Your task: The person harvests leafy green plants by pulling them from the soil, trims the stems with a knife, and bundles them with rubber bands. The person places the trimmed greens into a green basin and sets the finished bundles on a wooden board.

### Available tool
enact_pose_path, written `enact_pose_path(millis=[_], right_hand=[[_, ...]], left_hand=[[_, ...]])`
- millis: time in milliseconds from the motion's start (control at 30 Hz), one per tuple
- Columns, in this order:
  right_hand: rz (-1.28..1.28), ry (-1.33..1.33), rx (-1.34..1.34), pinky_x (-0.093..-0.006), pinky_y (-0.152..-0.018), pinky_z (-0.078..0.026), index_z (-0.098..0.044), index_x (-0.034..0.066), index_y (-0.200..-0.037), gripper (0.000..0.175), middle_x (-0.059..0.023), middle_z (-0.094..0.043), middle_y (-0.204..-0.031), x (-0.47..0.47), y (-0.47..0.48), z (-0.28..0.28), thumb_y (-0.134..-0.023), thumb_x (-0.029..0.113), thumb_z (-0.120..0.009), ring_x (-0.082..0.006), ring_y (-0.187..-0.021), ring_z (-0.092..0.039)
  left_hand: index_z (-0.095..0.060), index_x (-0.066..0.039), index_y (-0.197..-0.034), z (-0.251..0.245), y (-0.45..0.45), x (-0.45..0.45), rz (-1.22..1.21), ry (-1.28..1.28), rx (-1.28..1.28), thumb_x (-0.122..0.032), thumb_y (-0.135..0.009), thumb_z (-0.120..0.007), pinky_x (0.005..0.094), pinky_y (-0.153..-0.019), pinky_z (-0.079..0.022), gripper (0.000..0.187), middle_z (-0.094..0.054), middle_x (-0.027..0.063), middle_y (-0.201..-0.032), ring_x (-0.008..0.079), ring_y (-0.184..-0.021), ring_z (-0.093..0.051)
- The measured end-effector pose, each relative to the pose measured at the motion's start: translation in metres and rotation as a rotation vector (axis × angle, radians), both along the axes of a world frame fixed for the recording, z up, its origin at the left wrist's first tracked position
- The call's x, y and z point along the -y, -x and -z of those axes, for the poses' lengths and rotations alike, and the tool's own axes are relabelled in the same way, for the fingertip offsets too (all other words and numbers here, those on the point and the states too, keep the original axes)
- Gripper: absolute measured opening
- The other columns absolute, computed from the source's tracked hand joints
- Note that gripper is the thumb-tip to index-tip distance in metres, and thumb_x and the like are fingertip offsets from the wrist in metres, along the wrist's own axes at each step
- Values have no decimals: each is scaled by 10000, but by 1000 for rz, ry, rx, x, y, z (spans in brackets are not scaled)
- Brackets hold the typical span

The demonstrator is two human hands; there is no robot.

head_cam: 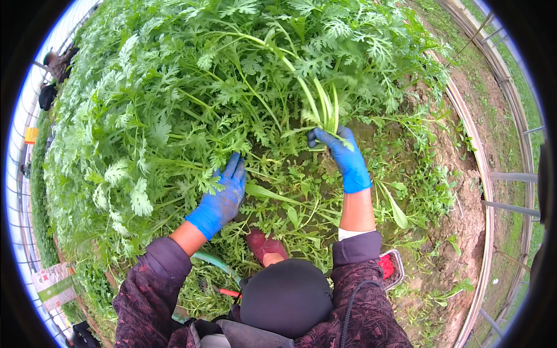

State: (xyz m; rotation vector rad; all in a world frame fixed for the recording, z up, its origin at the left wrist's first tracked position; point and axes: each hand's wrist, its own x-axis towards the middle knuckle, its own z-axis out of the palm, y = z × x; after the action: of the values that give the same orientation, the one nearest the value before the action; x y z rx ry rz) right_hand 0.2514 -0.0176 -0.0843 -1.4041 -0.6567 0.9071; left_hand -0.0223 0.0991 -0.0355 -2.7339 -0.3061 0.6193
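My right hand [337, 145], in a dirt-marked blue glove, grips a small bunch of cut leafy green stems [320, 102] near their lower ends. The stems rise and lean to the upper left, and some leaves are blurred. My left hand [224, 191], also gloved in blue, reaches flat into the edge of a dense stand of lobed-leaf greens, likely crown daisy [165, 108]. Its fingers are stretched out and touch the foliage, with nothing seen held in them. Between the hands lies a low patch of trimmed stalks and fallen leaves [287, 174].
A maroon shoe [265, 245] stands among the cuttings. Beside my right sleeve sits a small basket [395, 272] with something red in it. A green hose-like curve [217, 263] lies low left. Edging [483, 174] borders the bed. Another person [61, 65] is at far left.
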Motion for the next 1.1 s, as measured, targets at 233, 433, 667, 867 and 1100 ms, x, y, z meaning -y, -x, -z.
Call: enact_pose_path(millis=[233, 433, 667, 867, 1100], right_hand=[[89, 490, 777, -462, -717, -518, -674, 37, -960, 426, -196, -683, -860, -56, 31, 85, -790, 426, -712, -369, -810, -664], [-144, 485, 929, -510, -768, -509, -592, 21, -1020, 196, -243, -645, -970, -93, 34, 116, -856, 94, -515, -422, -891, -631], [-31, 506, 708, -502, -806, -506, -597, 29, -1045, 223, -256, -645, -1014, -129, 44, 140, -847, 111, -537, -435, -967, -616], [1, 619, 562, -433, -755, -509, -634, 8, -1046, 393, -241, -664, -975, -87, 26, 76, -853, 351, -645, -379, -871, -641], [-150, -37, -206, -259, -597, -467, -667, 8, -1002, 255, -84, -697, -829, -31, 2, 0, -844, 202, -719, -104, -635, -585]], left_hand=[[-437, -32, -1394, 7, 3, -1, 1, -72, -52, -396, -862, -579, 531, -1023, -358, 660, -313, 150, -1508, 339, -1446, -165], [-446, -18, -1384, 2, 2, -4, 10, -40, -30, -342, -860, -558, 530, -1008, -384, 626, -328, 157, -1496, 346, -1439, -184], [-445, 31, -1368, 3, 5, -3, -22, 62, 16, -197, -853, -527, 517, -945, -462, 569, -353, 185, -1476, 347, -1418, -255], [-415, 10, -1396, 2, 8, -5, -22, 97, 21, -205, -857, -529, 503, -960, -458, 592, -341, 180, -1485, 346, -1394, -296], [-328, -76, -1464, -7, -29, 7, -111, 137, 199, -387, -827, -662, 471, -901, -480, 784, -221, 119, -1559, 324, -1230, -474]])
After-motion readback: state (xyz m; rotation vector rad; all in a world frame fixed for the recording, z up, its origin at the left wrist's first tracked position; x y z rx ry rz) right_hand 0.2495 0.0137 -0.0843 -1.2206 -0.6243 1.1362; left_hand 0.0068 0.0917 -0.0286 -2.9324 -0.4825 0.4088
